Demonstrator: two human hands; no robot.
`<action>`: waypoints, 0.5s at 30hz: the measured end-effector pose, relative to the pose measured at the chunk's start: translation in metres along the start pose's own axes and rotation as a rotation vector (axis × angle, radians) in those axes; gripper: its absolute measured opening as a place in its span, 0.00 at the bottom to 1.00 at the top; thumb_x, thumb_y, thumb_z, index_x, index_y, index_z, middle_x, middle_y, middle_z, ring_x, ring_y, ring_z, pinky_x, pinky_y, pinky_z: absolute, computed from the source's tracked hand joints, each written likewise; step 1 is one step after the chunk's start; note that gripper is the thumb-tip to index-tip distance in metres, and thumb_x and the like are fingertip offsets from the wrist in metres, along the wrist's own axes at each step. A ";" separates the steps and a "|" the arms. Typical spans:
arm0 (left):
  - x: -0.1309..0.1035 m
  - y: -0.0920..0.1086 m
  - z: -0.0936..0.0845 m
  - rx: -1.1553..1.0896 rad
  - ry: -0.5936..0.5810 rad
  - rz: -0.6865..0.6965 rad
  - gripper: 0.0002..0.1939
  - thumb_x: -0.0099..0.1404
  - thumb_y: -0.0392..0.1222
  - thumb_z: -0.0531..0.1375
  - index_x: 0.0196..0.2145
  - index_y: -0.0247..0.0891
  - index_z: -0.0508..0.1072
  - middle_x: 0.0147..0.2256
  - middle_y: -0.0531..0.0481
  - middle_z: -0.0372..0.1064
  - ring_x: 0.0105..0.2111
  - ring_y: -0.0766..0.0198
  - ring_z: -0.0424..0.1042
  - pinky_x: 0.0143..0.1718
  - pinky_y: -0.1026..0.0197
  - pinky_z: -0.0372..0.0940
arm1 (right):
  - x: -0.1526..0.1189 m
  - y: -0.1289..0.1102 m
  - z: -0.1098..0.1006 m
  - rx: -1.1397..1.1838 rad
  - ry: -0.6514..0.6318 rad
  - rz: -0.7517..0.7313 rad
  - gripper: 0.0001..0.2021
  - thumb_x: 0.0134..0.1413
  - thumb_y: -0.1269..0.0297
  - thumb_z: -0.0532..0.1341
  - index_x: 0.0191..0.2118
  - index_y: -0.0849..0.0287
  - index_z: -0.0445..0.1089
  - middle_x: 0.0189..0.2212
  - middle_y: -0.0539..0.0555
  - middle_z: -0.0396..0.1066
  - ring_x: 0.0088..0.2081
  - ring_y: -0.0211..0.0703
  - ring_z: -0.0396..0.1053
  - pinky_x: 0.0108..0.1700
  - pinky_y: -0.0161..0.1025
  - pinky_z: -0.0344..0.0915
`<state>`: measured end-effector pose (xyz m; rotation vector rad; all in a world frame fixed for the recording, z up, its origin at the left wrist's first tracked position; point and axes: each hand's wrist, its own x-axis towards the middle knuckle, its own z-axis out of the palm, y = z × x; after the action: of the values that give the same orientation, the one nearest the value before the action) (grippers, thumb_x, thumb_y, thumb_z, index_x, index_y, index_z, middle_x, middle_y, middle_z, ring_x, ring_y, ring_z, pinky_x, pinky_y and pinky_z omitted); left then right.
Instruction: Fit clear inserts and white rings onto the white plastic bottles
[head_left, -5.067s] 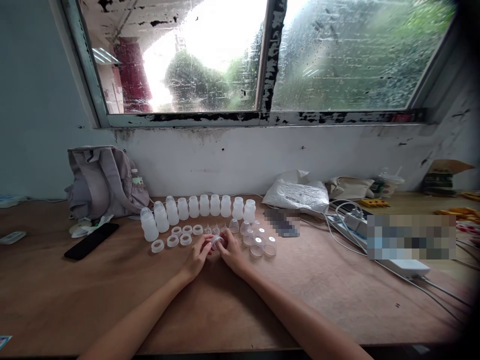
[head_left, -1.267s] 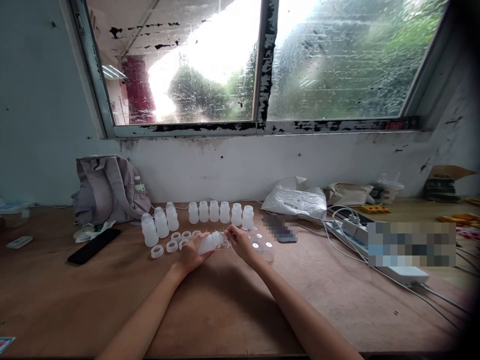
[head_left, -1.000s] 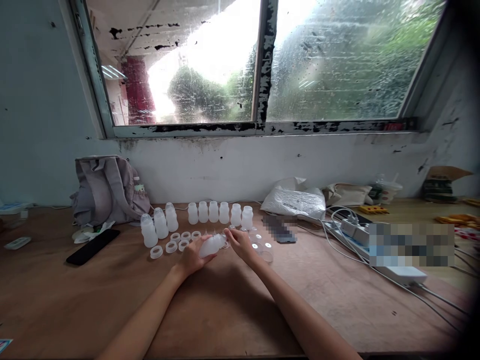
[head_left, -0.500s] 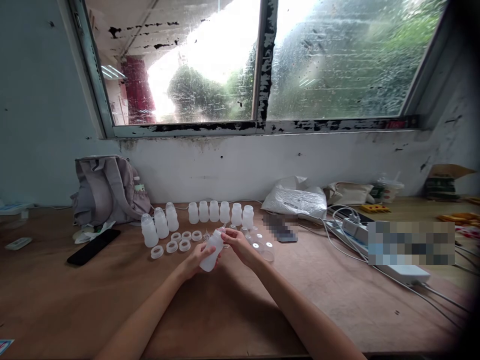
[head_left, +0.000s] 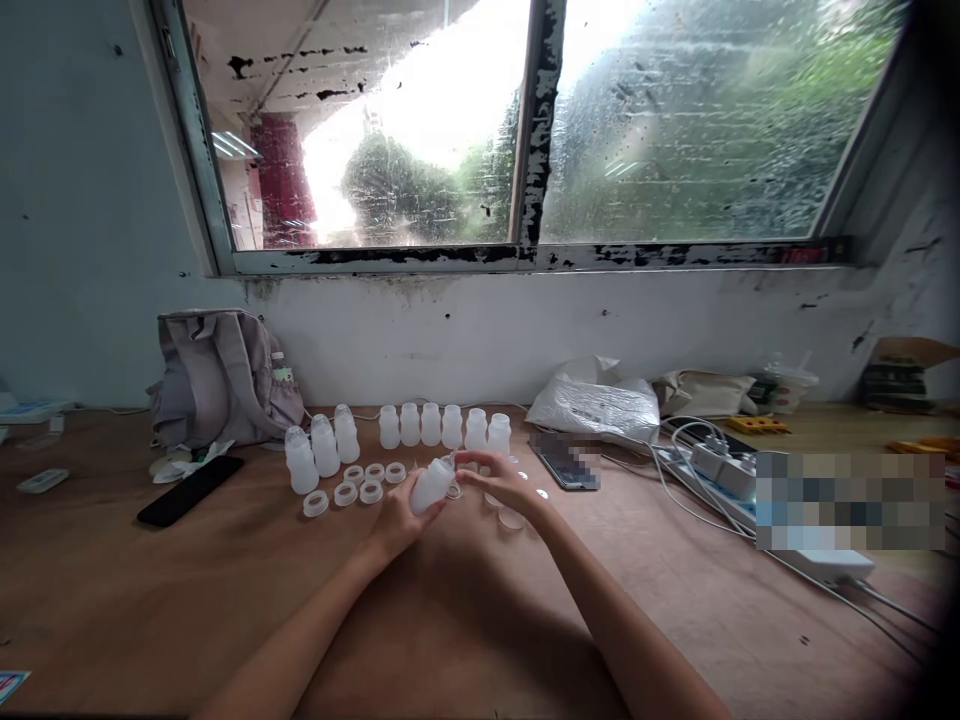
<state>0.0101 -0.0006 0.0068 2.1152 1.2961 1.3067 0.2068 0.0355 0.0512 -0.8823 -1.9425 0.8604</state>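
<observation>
A frosted white baby bottle [head_left: 431, 487] is tilted to the right above the table, with my left hand [head_left: 399, 522] wrapped around its body. My right hand [head_left: 499, 480] is closed at the bottle's mouth, its fingertips pinching what looks like a clear bottle teat [head_left: 451, 458], mostly hidden by the fingers. Several white collar rings [head_left: 346, 494] lie to the left of the bottle. Clear domed caps [head_left: 512, 518] stand under and beside my right hand, partly covered by it. Behind is a row of frosted open bottles [head_left: 430, 425]; capped bottles [head_left: 302, 463] stand at the left.
A grey backpack [head_left: 221, 380] leans on the wall, near a black phone [head_left: 190, 491]. Another phone [head_left: 562, 462] lies right of the caps, before a silver padded bag [head_left: 596, 402]. White cables and a power strip [head_left: 821, 555] spread over the right side.
The bottle has tipped further to the right, and my left hand has turned with it. My right hand has shifted slightly right and lies flatter at the bottle's mouth.
</observation>
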 end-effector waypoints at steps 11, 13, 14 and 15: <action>0.001 -0.020 -0.006 0.317 0.030 0.113 0.25 0.56 0.53 0.54 0.49 0.41 0.58 0.45 0.45 0.65 0.43 0.55 0.66 0.41 0.55 0.63 | -0.003 0.040 -0.011 -0.979 0.151 0.236 0.06 0.45 0.66 0.58 0.26 0.58 0.72 0.27 0.58 0.71 0.38 0.51 0.62 0.39 0.44 0.49; 0.001 -0.019 -0.006 0.320 0.025 0.121 0.25 0.56 0.53 0.54 0.49 0.40 0.58 0.45 0.45 0.65 0.43 0.55 0.66 0.42 0.56 0.62 | -0.001 0.033 -0.012 -0.893 0.230 0.186 0.07 0.46 0.65 0.57 0.26 0.58 0.72 0.27 0.57 0.71 0.36 0.50 0.63 0.38 0.43 0.50; 0.001 -0.018 -0.006 0.322 0.020 0.121 0.26 0.56 0.53 0.54 0.49 0.40 0.58 0.45 0.45 0.65 0.43 0.55 0.66 0.42 0.56 0.62 | 0.000 0.030 -0.013 -0.812 0.304 0.148 0.08 0.48 0.64 0.56 0.27 0.58 0.72 0.28 0.57 0.71 0.35 0.48 0.64 0.38 0.42 0.51; 0.001 -0.018 -0.006 0.326 0.015 0.121 0.26 0.56 0.53 0.55 0.49 0.40 0.59 0.45 0.45 0.65 0.42 0.55 0.66 0.42 0.56 0.62 | 0.001 0.026 -0.014 -0.703 0.385 0.108 0.09 0.49 0.62 0.55 0.29 0.59 0.71 0.29 0.56 0.71 0.33 0.46 0.65 0.37 0.41 0.53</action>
<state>-0.0039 0.0081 -0.0017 2.4404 1.4935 1.2276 0.2250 0.0535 0.0362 -1.4437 -1.8639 0.0156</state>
